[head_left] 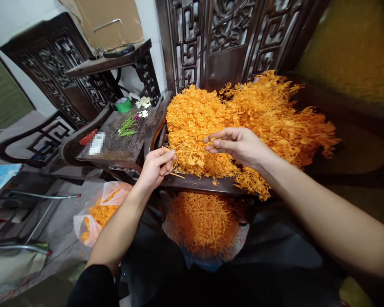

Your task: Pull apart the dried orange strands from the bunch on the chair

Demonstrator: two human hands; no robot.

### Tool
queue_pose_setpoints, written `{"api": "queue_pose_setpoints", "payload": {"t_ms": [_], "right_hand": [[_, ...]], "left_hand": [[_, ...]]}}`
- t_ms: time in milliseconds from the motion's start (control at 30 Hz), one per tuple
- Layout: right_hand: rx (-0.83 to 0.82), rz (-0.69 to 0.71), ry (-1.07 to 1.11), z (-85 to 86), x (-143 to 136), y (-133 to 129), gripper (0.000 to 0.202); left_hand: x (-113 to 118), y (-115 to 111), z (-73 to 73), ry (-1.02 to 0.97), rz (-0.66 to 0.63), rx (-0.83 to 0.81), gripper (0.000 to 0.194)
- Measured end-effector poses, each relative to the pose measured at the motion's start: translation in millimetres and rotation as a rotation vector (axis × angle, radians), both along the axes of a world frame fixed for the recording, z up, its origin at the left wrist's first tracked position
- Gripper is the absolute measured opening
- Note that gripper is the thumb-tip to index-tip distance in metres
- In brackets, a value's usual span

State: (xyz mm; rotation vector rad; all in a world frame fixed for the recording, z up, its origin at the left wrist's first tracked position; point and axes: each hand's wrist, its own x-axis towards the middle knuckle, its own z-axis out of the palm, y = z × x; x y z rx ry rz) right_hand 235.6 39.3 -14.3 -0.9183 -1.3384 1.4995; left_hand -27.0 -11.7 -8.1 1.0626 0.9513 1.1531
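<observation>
My left hand pinches a thin orange plastic flower stem whose branching tips point right. Facing it, my right hand has thumb and fingertips closed around a small orange bit at the branch end; whether that bit is part of the same stem I cannot tell. Behind and below both hands spreads a big heap of orange plastic flower pieces on a dark wooden bench. Spikier orange stems make up the heap's right side.
Under the bench edge, between my legs, sits another orange pile. A pinkish plastic bag with orange pieces rests on the floor at left. The wooden side table carries green tape, green sprigs and white flowers.
</observation>
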Motion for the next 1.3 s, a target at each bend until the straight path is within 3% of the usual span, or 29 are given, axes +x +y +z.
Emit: {"api": "queue_pose_setpoints", "payload": {"t_ms": [167, 267, 333, 433, 533, 700, 800, 900, 1033, 1067, 1133, 1233, 1300], "right_hand": [[-0.084, -0.012, 0.092, -8.2, -14.5, 3.3, 0.011], [-0.101, 0.103, -0.025, -9.7, -26.0, -5.7, 0.033], [0.008, 0.147, -0.168, -7.7, -30.5, -13.3, 0.042], [0.237, 0.068, -0.33, -2.2, -29.0, -19.1, 0.043], [0.344, -0.05, -0.339, 2.7, -21.6, -17.5, 0.039], [0.387, -0.058, -0.292, 2.4, -22.1, -19.8, 0.034], [0.31, -0.078, -0.198, -2.5, -30.4, -22.0, 0.04], [0.16, -0.247, -0.002, -5.1, -24.0, -8.6, 0.041], [0.021, -0.594, 0.201, 0.0, 14.9, 25.5, 0.033], [-0.016, -0.58, 0.22, 2.0, 23.5, 30.5, 0.03], [-0.041, -0.419, 0.235, 5.6, 31.8, 31.3, 0.019], [-0.056, -0.159, 0.252, 8.0, 21.9, 15.2, 0.012], [-0.169, -0.04, 0.301, 7.9, 9.4, 2.7, 0.015]], "left_hand": [[-3.2, -3.3, -0.7, -0.036, -0.043, 0.056, 0.029], [-3.8, -5.4, -2.8, -0.017, -0.03, 0.085, 0.026], [-2.9, -6.3, -3.1, 0.024, -0.018, 0.077, 0.024], [-0.5, -6.5, -1.7, 0.05, -0.04, -0.027, 0.029], [1.7, -6.1, -0.9, 0.065, -0.066, -0.119, 0.034], [5.8, -6.8, -3.7, 0.169, -0.096, -0.045, 0.035], [10.0, -8.0, -3.9, 0.285, -0.123, -0.006, 0.041], [11.8, -9.1, -1.2, 0.266, -0.084, -0.005, 0.042], [4.9, -9.6, 1.6, 0.266, -0.106, -0.063, 0.043], [2.2, -9.4, 1.6, 0.272, -0.099, -0.068, 0.043], [-2.4, -8.7, 0.8, 0.282, -0.081, -0.066, 0.042], [-5.0, -8.0, -0.9, 0.297, -0.089, -0.063, 0.042], [-4.1, -8.2, -2.1, 0.303, -0.101, -0.069, 0.043]]}}
